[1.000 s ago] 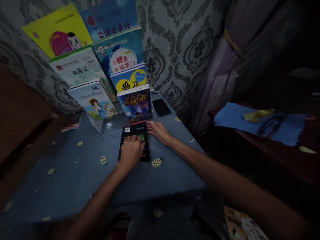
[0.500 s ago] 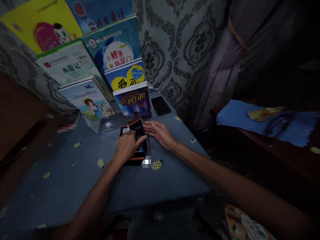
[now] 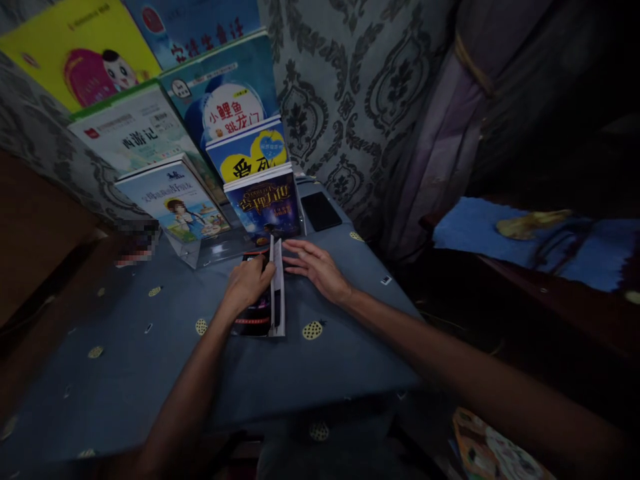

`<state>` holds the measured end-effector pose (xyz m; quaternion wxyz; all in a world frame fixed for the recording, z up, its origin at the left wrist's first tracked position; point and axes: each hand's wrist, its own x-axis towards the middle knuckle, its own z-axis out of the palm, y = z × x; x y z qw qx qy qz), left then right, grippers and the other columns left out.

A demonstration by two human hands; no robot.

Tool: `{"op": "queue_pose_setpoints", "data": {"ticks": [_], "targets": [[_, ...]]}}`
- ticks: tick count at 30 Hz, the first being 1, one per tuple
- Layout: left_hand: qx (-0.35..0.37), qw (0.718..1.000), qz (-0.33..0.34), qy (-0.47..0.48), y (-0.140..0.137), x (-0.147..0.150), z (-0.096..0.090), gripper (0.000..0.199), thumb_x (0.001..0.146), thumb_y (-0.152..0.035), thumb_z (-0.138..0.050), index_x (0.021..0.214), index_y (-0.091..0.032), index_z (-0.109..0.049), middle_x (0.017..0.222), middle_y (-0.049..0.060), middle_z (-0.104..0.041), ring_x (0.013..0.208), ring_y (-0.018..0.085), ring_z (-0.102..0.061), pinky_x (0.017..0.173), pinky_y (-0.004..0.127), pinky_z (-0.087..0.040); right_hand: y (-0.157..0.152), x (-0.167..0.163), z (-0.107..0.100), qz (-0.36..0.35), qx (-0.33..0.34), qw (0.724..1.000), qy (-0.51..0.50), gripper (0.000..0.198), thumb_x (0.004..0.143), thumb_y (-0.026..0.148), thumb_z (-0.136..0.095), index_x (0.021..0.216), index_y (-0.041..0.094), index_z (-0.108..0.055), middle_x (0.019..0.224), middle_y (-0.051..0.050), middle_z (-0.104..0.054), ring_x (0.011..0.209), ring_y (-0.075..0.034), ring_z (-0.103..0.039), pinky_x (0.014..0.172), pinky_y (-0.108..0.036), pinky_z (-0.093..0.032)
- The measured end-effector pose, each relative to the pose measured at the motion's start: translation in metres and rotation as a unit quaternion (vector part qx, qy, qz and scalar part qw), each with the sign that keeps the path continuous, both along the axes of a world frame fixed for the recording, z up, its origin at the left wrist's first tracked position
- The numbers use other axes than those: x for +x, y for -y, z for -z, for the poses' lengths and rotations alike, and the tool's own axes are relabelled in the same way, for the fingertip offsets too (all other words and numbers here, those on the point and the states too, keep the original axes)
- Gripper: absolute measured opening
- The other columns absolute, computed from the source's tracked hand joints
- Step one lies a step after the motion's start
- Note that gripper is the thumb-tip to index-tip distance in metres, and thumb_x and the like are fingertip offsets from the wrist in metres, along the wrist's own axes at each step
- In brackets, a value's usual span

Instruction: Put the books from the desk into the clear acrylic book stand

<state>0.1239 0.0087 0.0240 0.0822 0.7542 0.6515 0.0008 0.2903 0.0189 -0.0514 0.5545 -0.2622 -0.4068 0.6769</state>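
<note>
A dark book (image 3: 256, 313) lies on the table just in front of a tiered book rack. My left hand (image 3: 249, 283) is closed on its cover and upper pages, thumb at the right edge, and holds them partly lifted so that white pages show. Close by on the right, my right hand (image 3: 319, 269) has its fingers stretched toward the raised pages and grips nothing; whether the fingertips touch the book I cannot tell.
A clear rack (image 3: 195, 253) holds several upright books, among them a purple-blue book (image 3: 267, 203) right behind my hands. A black phone (image 3: 321, 211) lies beside it. The table (image 3: 165, 373) has a patterned blue cloth. A blue cloth (image 3: 475, 233) covers another surface at right.
My left thumb has lifted the book's right edge, and the pages now stand partly open. My left hand moved slightly left; the right hand stays beside the book, its fingers a little more spread.
</note>
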Motion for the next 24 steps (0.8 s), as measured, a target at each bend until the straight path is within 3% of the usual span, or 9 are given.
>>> {"op": "queue_pose_setpoints", "data": {"ticks": [5,11,14,17,20,22,24], "targets": [[-0.008,1.0,-0.002,0.004,0.0,0.001,-0.001,0.043,0.101,-0.033,-0.03,0.106,-0.015,-0.068,0.109,0.016,-0.074,0.105,0.029,-0.069,0.085,0.035,-0.048,-0.003,0.001,0.003,0.014,-0.011,1.0,0.006,0.025,0.084,0.039,-0.071,0.108,0.029,-0.07,0.133,-0.004,-0.068,0.106,-0.023,-0.07,0.095,-0.043,-0.054],[0.004,1.0,-0.021,-0.013,0.006,0.0,0.003,0.05,0.102,-0.051,-0.03,0.105,-0.018,-0.069,0.104,0.015,-0.075,0.1,0.031,-0.07,0.083,0.037,-0.049,-0.004,0.001,0.008,0.033,-0.006,0.998,0.053,0.028,0.083,0.041,-0.071,0.108,0.029,-0.071,0.132,-0.004,-0.068,0.106,-0.02,-0.067,0.101,-0.043,-0.049],[0.029,0.999,-0.016,-0.016,0.012,-0.013,0.012,0.041,0.102,-0.046,-0.036,0.113,-0.018,-0.065,0.112,0.014,-0.073,0.106,0.029,-0.068,0.085,0.036,-0.049,-0.004,-0.001,0.011,0.034,-0.004,0.997,0.07,0.03,0.08,0.04,-0.073,0.107,0.027,-0.071,0.127,-0.005,-0.07,0.114,-0.021,-0.064,0.104,-0.044,-0.047],[0.064,0.998,0.011,-0.021,0.018,-0.028,0.024,0.033,0.101,-0.034,-0.045,0.126,-0.017,-0.058,0.128,0.013,-0.066,0.12,0.027,-0.06,0.093,0.035,-0.048,-0.004,-0.002,0.012,0.028,0.031,0.994,0.097,0.031,0.081,0.04,-0.07,0.108,0.026,-0.071,0.124,-0.004,-0.071,0.123,-0.022,-0.06,0.108,-0.043,-0.044],[0.065,0.997,0.028,-0.02,0.022,-0.038,0.028,0.034,0.1,-0.034,-0.047,0.129,-0.018,-0.057,0.129,0.012,-0.065,0.12,0.027,-0.059,0.093,0.036,-0.049,-0.01,-0.001,0.015,0.019,0.09,0.983,0.158,0.032,0.085,0.04,-0.064,0.113,0.025,-0.071,0.123,-0.004,-0.072,0.122,-0.023,-0.061,0.11,-0.043,-0.043],[0.06,0.998,0.023,-0.026,0.021,-0.04,0.028,0.032,0.1,-0.036,-0.046,0.124,-0.02,-0.061,0.123,0.012,-0.067,0.117,0.027,-0.061,0.091,0.036,-0.05,-0.016,-0.002,0.018,0.023,0.134,0.965,0.224,0.033,0.088,0.039,-0.06,0.115,0.024,-0.071,0.124,-0.005,-0.071,0.122,-0.024,-0.062,0.11,-0.045,-0.043],[0.064,0.997,0.019,-0.043,0.016,-0.04,0.028,0.032,0.101,-0.037,-0.045,0.119,-0.019,-0.063,0.12,0.013,-0.066,0.117,0.028,-0.061,0.093,0.037,-0.05,-0.021,-0.005,0.022,0.032,0.188,0.93,0.314,0.033,0.089,0.035,-0.057,0.117,0.023,-0.07,0.131,-0.007,-0.068,0.128,-0.027,-0.058,0.112,-0.049,-0.04]]}}
